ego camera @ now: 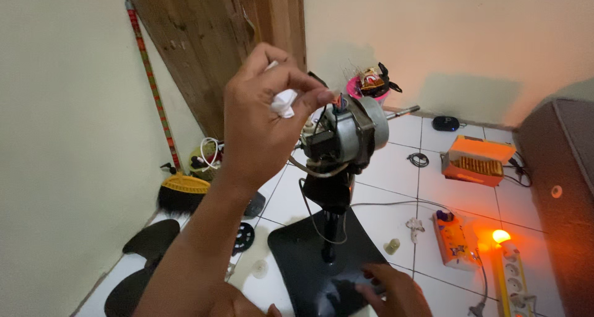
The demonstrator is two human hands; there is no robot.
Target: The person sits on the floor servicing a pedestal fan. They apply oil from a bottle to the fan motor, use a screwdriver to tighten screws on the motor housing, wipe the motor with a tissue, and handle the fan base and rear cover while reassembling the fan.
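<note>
Motor (349, 134) of the stripped stand fan sits atop its post, shaft axis running toward the far wall, just right of the left hand (260, 119), the nearer one, pinched shut on white tissue (283, 101). Right hand (390, 289) rests fingers-curled on the black base (303, 249) below

I see a stripped fan motor (352, 134), a grey metal cylinder with dark wound parts and thin wires showing at its near end, standing upright on a short black post above a flat, glossy black base (309, 255) that rests on the white tiled floor. A small crumpled wad of white tissue (283, 102) is pinched in my left hand (263, 122), just beside the motor's near end at its top. My right hand (390, 289) rests on the near edge of the base.
</note>
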